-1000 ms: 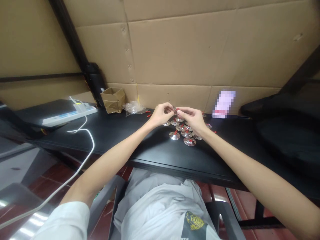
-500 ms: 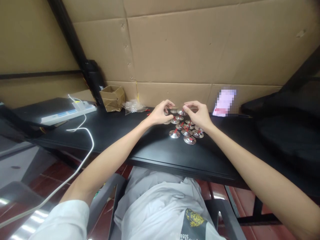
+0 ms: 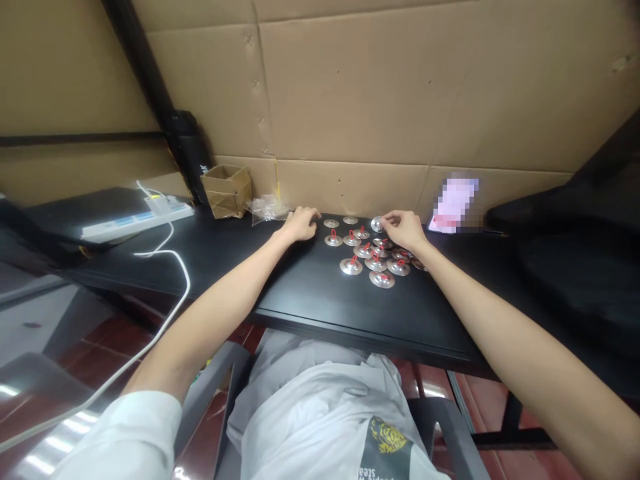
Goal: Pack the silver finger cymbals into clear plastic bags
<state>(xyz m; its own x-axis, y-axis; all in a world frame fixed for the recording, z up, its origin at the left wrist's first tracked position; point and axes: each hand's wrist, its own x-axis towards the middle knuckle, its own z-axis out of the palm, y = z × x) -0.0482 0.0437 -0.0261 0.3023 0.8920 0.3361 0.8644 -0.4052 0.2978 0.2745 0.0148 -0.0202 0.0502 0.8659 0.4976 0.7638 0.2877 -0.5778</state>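
Observation:
Several small silver finger cymbals with red cord loops [image 3: 375,264] lie in a loose cluster on the black tabletop [image 3: 310,287]. My left hand [image 3: 300,225] rests at the cluster's left side, fingers pointing toward a cymbal [image 3: 331,223] and holding nothing. My right hand [image 3: 403,230] is at the far right of the group. Its fingertips are at a cymbal [image 3: 377,225], and I cannot see a grip on it. The hand hides part of the cymbals on that side.
Along the back stand a small cardboard box [image 3: 226,191] and a clear plastic bag [image 3: 267,209]. A white power strip [image 3: 135,223] lies at left with a white cable [image 3: 175,267] hanging over the table edge. A pixelated phone [image 3: 453,205] and a black bag [image 3: 565,247] are at right.
My hands were pinched together over the cymbals a second ago. They have since parted and lowered to either side of the cluster. The view has tilted slightly.

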